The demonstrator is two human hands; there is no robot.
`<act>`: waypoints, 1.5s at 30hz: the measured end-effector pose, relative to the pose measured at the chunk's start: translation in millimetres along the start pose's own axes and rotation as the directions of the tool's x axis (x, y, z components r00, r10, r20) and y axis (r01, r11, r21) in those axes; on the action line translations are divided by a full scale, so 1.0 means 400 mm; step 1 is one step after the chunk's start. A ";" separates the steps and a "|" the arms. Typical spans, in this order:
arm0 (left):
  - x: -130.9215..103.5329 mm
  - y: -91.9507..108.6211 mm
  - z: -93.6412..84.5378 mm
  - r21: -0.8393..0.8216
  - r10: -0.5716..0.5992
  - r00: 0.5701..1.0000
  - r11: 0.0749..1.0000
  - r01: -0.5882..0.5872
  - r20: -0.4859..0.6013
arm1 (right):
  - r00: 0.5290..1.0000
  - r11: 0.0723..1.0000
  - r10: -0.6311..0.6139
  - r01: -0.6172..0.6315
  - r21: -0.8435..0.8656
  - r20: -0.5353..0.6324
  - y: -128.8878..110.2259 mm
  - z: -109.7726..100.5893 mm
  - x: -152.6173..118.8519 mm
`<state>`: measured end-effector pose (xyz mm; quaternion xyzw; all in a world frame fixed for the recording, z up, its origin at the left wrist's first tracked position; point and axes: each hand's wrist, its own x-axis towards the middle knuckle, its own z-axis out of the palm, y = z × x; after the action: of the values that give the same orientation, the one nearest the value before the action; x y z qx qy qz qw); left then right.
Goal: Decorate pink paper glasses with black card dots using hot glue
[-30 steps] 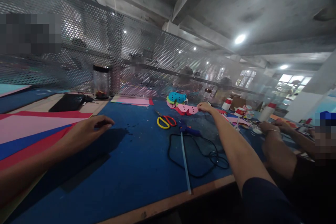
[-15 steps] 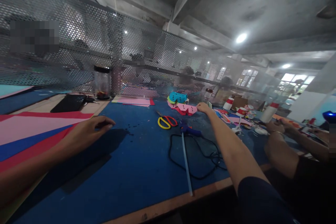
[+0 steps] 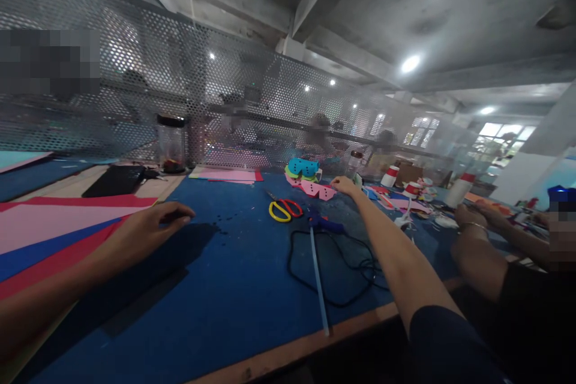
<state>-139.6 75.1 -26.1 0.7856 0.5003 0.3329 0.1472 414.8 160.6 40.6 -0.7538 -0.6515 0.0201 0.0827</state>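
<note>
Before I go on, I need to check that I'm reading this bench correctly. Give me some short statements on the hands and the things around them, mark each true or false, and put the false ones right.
1. The right hand is closer to the pink cut-outs than the left hand is. True.
2. The scissors lie on the blue table. True.
3. Both scissor handles are green. False: one is yellow, the other red.
4. The glue gun is in the left hand. False: it lies on the table.
5. The jar has no lid. False: a dark lid is on it.
</note>
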 end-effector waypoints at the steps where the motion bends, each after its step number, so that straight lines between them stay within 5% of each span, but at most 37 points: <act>1: 0.000 0.000 0.000 0.001 0.000 1.000 1.000 0.000 -0.003 | 1.000 1.000 -0.020 0.020 0.002 -0.008 0.000 -0.001 -0.002; 10: 0.003 0.002 -0.001 0.011 -0.003 1.000 1.000 0.003 0.009 | 0.984 0.984 -0.177 0.177 0.001 0.032 -0.057 0.013 -0.003; 31: 0.003 -0.012 0.004 0.032 -0.003 1.000 0.999 0.002 0.017 | 0.987 0.969 -0.015 -0.026 -0.247 -0.160 -0.129 0.050 0.044; 45: 0.007 -0.017 0.005 0.017 0.005 1.000 1.000 -0.005 -0.002 | 0.943 0.994 -0.008 -0.030 -0.109 -0.332 -0.125 0.031 0.012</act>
<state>-142.2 80.8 -30.6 0.7877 0.5014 0.3297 0.1394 364.7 173.4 36.1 -0.7534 -0.6243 -0.1433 0.1484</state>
